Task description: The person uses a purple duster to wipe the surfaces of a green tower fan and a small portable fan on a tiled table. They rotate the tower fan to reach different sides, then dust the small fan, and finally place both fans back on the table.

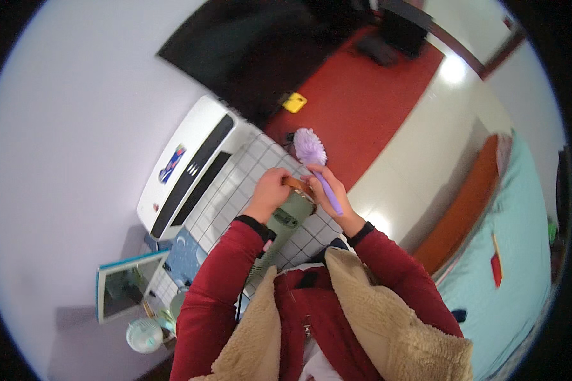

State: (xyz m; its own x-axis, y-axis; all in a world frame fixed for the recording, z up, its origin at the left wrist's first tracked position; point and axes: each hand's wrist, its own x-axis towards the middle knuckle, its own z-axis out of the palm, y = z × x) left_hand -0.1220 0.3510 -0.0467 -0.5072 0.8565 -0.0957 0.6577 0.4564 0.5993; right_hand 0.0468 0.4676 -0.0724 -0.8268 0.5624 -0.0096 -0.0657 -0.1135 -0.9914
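Note:
My left hand (pixel 271 190) grips one end of a brown carrying strap (pixel 295 184) on top of a sage-green appliance (pixel 291 228) with a small dark panel. What kind of appliance it is I cannot tell. A lilac duster (pixel 310 146) with a fluffy head is in my right hand (pixel 331 193), its handle lying across the palm and pointing back towards me. The fingertips of that hand are close to the strap's other end; whether they touch it is unclear. My left forearm hides part of the green body.
A white boxy appliance (pixel 190 166) with a black band stands on the grid-patterned tabletop (pixel 262 152) against the wall. A framed mirror (pixel 131 285) and a light basket (pixel 144 335) are at lower left. Right are a bed (pixel 510 228) and a red-headed brush (pixel 496 269).

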